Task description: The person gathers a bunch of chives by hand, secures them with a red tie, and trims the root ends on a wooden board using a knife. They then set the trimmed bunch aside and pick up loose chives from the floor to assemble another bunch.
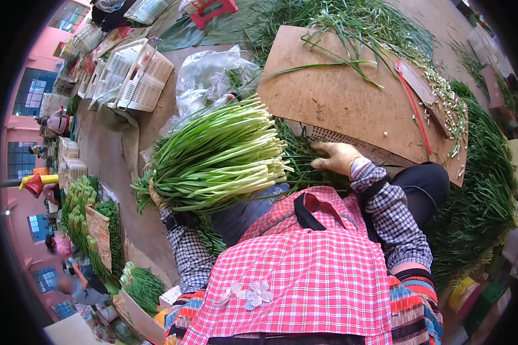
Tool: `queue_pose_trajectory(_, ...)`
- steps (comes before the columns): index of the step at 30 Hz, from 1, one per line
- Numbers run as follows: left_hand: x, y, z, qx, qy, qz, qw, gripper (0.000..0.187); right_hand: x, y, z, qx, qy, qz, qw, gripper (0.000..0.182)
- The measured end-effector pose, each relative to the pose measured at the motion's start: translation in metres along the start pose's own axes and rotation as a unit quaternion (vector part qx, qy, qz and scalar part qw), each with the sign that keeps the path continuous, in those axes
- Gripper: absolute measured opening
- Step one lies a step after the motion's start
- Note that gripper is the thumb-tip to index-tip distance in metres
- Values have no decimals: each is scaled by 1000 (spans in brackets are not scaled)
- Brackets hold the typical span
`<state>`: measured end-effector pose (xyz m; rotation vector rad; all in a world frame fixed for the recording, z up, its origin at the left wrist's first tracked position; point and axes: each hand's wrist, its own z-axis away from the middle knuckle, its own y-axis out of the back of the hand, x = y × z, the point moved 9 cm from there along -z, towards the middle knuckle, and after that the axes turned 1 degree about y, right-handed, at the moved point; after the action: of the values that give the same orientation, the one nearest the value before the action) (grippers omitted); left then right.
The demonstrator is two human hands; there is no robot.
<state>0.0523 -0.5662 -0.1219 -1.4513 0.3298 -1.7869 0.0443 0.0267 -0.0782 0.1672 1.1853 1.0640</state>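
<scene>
A thick bundle of garlic chives (224,155), green leaves to the left and pale cut stems to the right, lies across my lap. My left hand (157,194) is closed around its leafy end; leaves hide most of the fingers. My right hand (338,158), in a pale glove, is apart from the bundle, over loose greens (299,152) beside the wooden board (328,86). Its fingers are stretched out and slightly spread, with nothing seen in them. On the board lie a knife (423,98), a red strip (414,109) and chopped stem ends (456,115).
White plastic crates (147,77) stand at the upper left, near a clear plastic bag (213,75). A large heap of greens (472,190) lies on the right. A red stool (210,10) stands at the top. Other people (86,287) are at the far left.
</scene>
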Motion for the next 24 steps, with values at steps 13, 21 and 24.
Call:
queue_pose_trajectory(13,2,-31,14,29,-47,11,998,35,-18,34,-9,161,22,-188,969,17)
queue_pose_trajectory(21,-4,-55,18,-11,-28,37,999,37,-141,51,-33,151,195,110,963,33)
queue_pose_trajectory(24,-4,-57,20,-22,-21,54,998,37,-166,47,-37,175,256,160,937,33)
